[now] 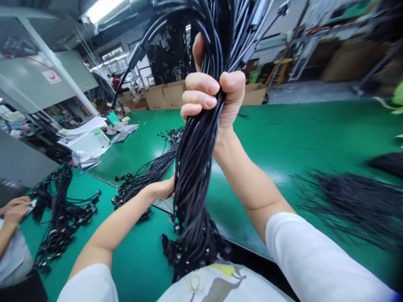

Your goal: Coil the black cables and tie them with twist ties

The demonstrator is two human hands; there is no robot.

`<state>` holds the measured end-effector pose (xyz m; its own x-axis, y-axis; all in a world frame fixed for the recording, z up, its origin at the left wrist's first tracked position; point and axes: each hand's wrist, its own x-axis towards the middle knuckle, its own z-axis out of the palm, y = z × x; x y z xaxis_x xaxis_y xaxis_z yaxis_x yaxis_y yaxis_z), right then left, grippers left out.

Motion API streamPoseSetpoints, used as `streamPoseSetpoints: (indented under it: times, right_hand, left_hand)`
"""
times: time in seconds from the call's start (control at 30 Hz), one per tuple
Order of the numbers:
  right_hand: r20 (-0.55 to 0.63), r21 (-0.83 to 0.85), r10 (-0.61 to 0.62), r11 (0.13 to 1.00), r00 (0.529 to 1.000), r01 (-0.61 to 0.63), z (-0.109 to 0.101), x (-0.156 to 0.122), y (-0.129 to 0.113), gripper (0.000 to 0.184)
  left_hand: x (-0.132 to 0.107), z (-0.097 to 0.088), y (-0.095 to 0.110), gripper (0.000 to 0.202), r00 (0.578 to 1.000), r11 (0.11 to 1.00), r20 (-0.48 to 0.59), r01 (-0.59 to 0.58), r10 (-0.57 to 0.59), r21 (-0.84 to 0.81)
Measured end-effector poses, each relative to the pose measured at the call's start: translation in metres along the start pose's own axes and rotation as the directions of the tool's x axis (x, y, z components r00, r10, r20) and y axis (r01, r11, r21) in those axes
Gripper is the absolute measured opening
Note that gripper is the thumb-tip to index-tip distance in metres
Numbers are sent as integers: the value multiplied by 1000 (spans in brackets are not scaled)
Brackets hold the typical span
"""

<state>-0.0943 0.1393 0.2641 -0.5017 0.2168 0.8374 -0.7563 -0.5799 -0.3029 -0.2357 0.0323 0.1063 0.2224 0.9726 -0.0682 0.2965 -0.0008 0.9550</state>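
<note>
Head camera: a thick bundle of black cables [192, 167] hangs upright in front of the person's chest, its strands looped over at the top and running up out of frame. Small black connectors [192, 247] cluster at its lower end. The right hand [214, 98] is a tight fist around the upper bundle, raised high. The left hand [162, 188] meets the bundle lower down, its fingers hidden behind the cables, so its grip cannot be told. A green-topped workbench [277, 138] spreads beyond. A loose pile of black cables [349, 205] lies right, and more cables [147, 167] lie far left. Near left, a co-worker's hand [14, 209] rests beside another cable heap [63, 214].
</note>
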Motion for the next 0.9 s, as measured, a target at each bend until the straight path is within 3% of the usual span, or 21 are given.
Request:
streamPoseSetpoints:
  times: [0.03, 0.1, 0.23, 0.33, 0.37, 0.43, 0.5, 0.57, 0.63, 0.73, 0.83, 0.9]
  right_hand:
    - [-7, -20, 3, 1000, 1000, -3, -5, -5, -9, 22]
    - [-57, -61, -2, 998, 998, -2, -19, -16, -27, 24]
    - [-240, -48, -100, 995, 966, 91, -57, -38, -56, 29]
    - [-381, -18, -132, 991, 915, 136, -102, -59, -73, 24]
    - [-448, 5, -118, 991, 886, 135, -119, -67, -79, 20]
    - [-626, 50, -77, 989, 776, 138, -153, -87, -88, 13]
    - [-770, 52, -52, 988, 636, 143, -185, -109, -93, 11]
    - [-836, 22, -65, 988, 545, 152, -213, -131, -94, 11]
    - [-849, -7, -88, 988, 520, 155, -237, -149, -94, 8]
    - [-861, -52, -117, 988, 495, 143, -272, -167, -100, 6]
    - [-886, -107, -135, 990, 443, 89, -307, -175, -112, 11]
    - [-919, -143, -139, 990, 369, 17, -330, -181, -120, 16]
  left_hand:
    - [-5, 17, -10, 101, 988, 989, 151, 40, -18, -141]
    - [-8, 48, -24, 109, 963, 945, 268, 63, 27, -320]
    - [15, 101, -31, 103, 973, 792, 184, 4, 137, -610]
    - [35, 122, -32, 107, 944, 662, 303, 145, 130, -735]
    - [37, 121, -32, 104, 936, 620, 331, 189, 120, -761]
    - [36, 109, -30, 89, 948, 603, 311, 208, 71, -771]
    - [32, 85, -25, 72, 974, 685, 225, 183, -28, -706]
    - [33, 59, -18, 56, 981, 823, 112, 194, -159, -533]
    - [43, 41, -13, 50, 969, 927, -20, 230, -247, -295]
    - [74, 39, -18, 53, 957, 964, -130, 266, -260, 30]
    - [111, 49, -36, 61, 959, 962, -148, 258, -243, 88]
    - [133, 56, -47, 68, 960, 966, -143, 250, -240, 60]
